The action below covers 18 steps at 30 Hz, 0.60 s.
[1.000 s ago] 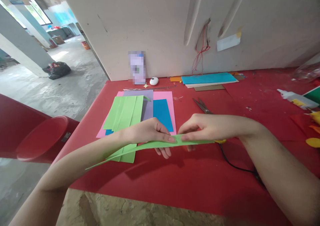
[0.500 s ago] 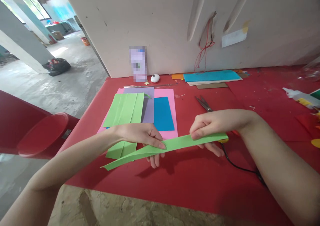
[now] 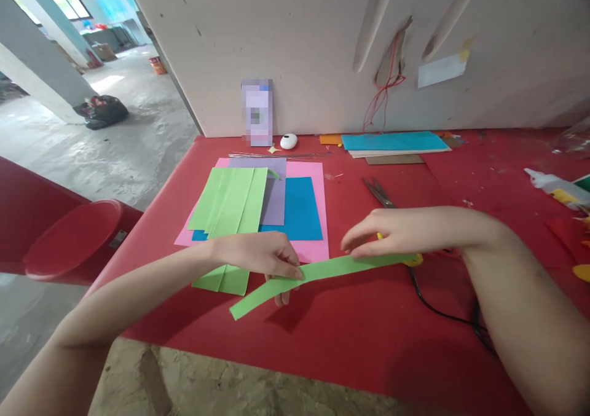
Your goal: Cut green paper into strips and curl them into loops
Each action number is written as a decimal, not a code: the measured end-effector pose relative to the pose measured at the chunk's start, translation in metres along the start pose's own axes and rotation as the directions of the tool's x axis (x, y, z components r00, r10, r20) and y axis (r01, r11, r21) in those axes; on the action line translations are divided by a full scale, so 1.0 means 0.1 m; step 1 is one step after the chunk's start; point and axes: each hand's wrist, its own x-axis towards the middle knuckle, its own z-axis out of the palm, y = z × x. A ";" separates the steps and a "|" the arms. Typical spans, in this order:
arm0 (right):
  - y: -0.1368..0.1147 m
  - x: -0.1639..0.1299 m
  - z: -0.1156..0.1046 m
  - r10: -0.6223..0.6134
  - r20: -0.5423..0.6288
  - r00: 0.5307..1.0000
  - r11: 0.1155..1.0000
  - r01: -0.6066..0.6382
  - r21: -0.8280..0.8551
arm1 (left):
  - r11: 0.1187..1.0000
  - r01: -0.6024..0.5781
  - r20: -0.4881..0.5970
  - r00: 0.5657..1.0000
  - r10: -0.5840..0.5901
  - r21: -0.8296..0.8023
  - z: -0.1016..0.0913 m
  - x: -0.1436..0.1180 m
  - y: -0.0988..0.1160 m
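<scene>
A long green paper strip (image 3: 322, 271) hangs just above the red table (image 3: 350, 336). My left hand (image 3: 265, 256) pinches it near its middle, and its left end droops toward the table's front. My right hand (image 3: 396, 235) rests on the strip's right part with fingers curled over the top edge. Behind my left hand lies a stack of coloured sheets: green folded paper (image 3: 230, 210), a lilac sheet (image 3: 275, 198), a blue sheet (image 3: 299, 207) and a pink sheet (image 3: 318, 219) underneath.
Scissors (image 3: 378, 193) lie behind my right hand. A black cable (image 3: 437, 308) runs under my right forearm. More paper sheets (image 3: 394, 142) and a white oval object (image 3: 289, 141) sit by the wall. A glue bottle (image 3: 550, 182) is far right. A red chair (image 3: 69, 238) stands left.
The strip has slid to the right through my left hand, so less of it trails at the left. My right hand has loosened from a pinch to a light touch on top.
</scene>
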 end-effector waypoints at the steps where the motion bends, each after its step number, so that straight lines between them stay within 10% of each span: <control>1: -0.09 0.04 0.05 -0.025 -0.018 1.000 1.000 0.025 0.011 | 0.999 0.007 -0.030 1.000 -0.006 0.038 0.02 0.02 0.04; 10: -0.22 0.12 0.12 -0.193 0.154 0.969 0.933 0.133 0.335 | 0.966 -0.018 -0.226 0.971 0.079 0.260 0.14 -0.09 0.25; 18: 0.14 -0.24 -0.07 -0.037 0.211 0.977 0.976 -0.009 0.217 | 0.968 0.134 -0.264 0.962 -0.075 0.211 0.10 -0.45 0.08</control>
